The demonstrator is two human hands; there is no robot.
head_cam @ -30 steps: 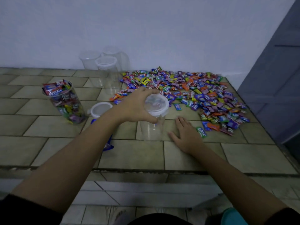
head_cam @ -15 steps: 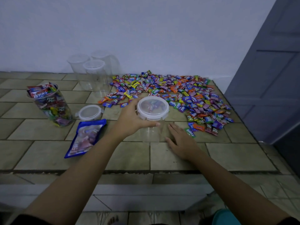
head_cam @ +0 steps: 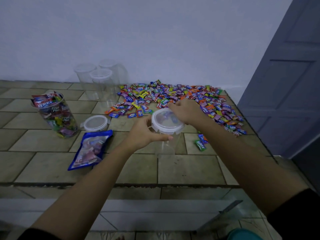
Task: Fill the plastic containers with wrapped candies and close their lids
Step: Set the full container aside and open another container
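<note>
A clear plastic container (head_cam: 167, 144) stands on the tiled floor in front of me, its white lid (head_cam: 167, 122) on top. My left hand (head_cam: 143, 133) grips the container just under the rim. My right hand (head_cam: 186, 110) rests on the far right edge of the lid, fingers curled over it. A wide pile of wrapped candies (head_cam: 181, 99) lies behind and to the right. At the left stands a lidless container full of candies (head_cam: 55, 115).
A loose lid (head_cam: 95, 122) and a blue candy bag (head_cam: 90, 149) lie left of my hands. Three empty clear containers (head_cam: 100, 84) stand near the wall. A step edge (head_cam: 121, 185) runs near me, and a grey door (head_cam: 285, 84) stands at the right.
My right hand has lifted off the floor and come onto the lid. My left hand has stayed on the container, which now sits slightly closer to the candy pile in view.
</note>
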